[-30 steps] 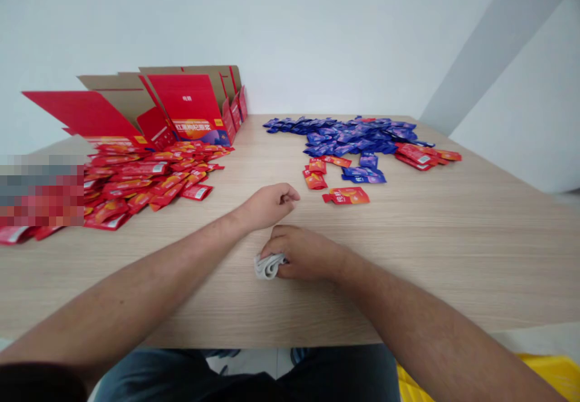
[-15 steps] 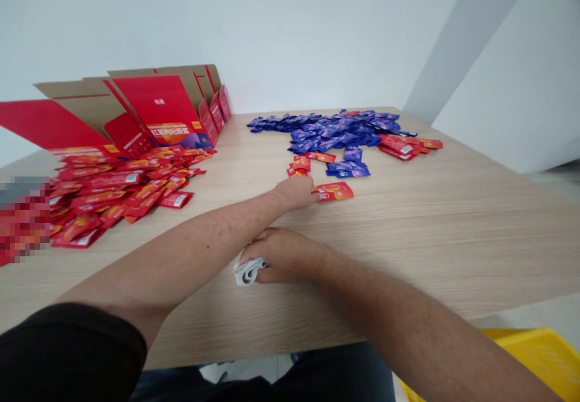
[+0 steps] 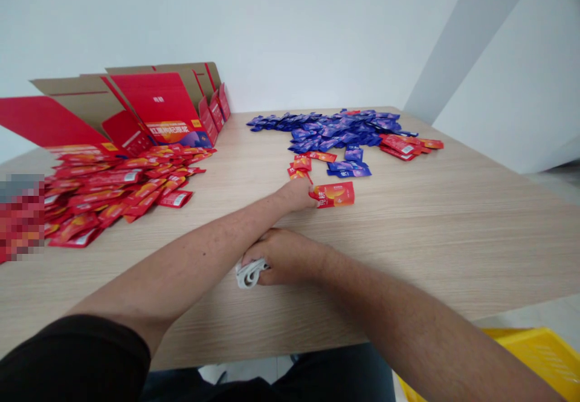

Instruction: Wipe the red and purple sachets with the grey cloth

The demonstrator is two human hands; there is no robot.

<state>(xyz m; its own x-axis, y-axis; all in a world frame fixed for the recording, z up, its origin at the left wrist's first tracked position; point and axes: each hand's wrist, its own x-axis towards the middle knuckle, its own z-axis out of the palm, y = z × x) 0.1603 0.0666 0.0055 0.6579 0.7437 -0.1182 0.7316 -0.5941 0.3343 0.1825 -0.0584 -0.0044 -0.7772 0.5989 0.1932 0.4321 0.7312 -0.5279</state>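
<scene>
At mid-table, our left hand (image 3: 296, 195) has shot forward and now pinches the left edge of a flat red-and-orange foil sachet (image 3: 336, 194), tipping it up off the pale wooden table (image 3: 453, 226). Our right hand (image 3: 283, 256) stays curled over a small white folded bundle (image 3: 248, 274).

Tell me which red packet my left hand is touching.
The lone red-orange packet nearest you, apart from the smaller red packets behind it; your left hand covers its left end.

Pale wood table (image 3: 453, 239), plain white wall (image 3: 294, 27), grey slanted beam (image 3: 453, 45)
</scene>
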